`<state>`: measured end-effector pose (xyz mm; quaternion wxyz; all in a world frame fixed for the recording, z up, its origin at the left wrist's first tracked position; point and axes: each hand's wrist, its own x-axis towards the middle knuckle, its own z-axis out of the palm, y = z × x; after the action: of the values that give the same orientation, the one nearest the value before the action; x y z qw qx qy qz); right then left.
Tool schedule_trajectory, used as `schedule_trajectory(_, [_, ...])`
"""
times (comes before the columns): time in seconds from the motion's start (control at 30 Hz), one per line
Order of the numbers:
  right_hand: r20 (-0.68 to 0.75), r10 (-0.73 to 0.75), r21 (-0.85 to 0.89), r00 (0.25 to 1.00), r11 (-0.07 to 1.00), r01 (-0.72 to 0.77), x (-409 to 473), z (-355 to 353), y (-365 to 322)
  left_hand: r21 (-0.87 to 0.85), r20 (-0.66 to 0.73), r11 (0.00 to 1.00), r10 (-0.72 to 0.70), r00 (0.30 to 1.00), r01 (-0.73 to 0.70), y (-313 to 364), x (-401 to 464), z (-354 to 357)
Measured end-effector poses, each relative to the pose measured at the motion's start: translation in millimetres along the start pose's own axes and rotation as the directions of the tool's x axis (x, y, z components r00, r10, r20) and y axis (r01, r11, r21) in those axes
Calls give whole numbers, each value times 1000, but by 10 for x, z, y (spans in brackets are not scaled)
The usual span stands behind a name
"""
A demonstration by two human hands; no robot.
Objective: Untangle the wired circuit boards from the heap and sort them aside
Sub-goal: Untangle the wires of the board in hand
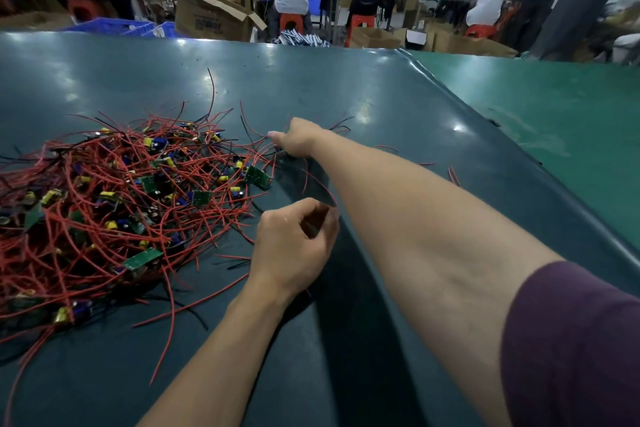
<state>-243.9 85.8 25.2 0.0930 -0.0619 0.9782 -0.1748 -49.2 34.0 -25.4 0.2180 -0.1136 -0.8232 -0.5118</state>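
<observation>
On the worktop (346,87), the heap (114,204) of light boards on springy, snag-prone red wires is best taken by a board's edge; right hand (298,140) pinches wires at its far edge, left hand (294,243) loosely curled, contents unclear.

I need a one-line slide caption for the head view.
Right hand reaches into red-wired circuit boards heaped on a green table.

The only lettering shows on the side of the open cardboard box (211,15) beyond the far edge of the bench (346,87): a dark printed word, too blurred to read. Nothing else carries legible text.
</observation>
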Motion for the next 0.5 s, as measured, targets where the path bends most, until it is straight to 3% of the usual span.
schedule_trajectory(0.2, [-4, -301, -47, 953, 953, 301, -218, 131, -508, 72, 72, 995, -72, 995, 67, 82, 5, -29])
schedule_trajectory(0.37, [15, -423, -95, 906, 901, 422, -530, -38, -804, 42, 94, 997, -66, 993, 62, 192, -13, -61])
schedule_trajectory(0.5, [-186, -499, -274, 846, 853, 443, -805, -251, -842, 60, 61, 995, -87, 994, 84, 89, -13, -30])
